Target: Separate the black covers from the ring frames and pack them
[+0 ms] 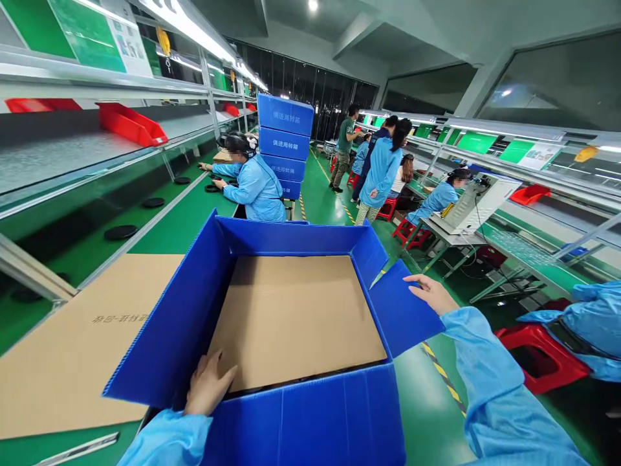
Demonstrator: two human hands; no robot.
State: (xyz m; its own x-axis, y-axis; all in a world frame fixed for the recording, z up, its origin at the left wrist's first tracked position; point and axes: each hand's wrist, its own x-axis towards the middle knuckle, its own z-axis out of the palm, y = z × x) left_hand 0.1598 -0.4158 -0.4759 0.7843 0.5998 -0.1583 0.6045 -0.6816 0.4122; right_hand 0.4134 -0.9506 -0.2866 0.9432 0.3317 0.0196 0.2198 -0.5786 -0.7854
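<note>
A blue corrugated plastic box (310, 414) stands before me with its flaps raised or spread outward. Inside lies a flat brown cardboard sheet (301, 317), covering whatever is under it. My left hand (208, 385) reaches into the near left corner, thumb and fingers apart, the fingertips at the cardboard's edge. Over on the right, my right hand (434, 292) touches the box's right flap (402, 310) with outstretched fingers. That flap leans outward. Both of my arms wear light blue sleeves.
A printed cardboard sheet (72, 336) lies on the green workbench (165, 226) at left. Ahead, a seated co-worker (255, 181) works beside stacked blue boxes (286, 142). A red stool (548, 356) stands right, below a machine (478, 200) on the opposite line.
</note>
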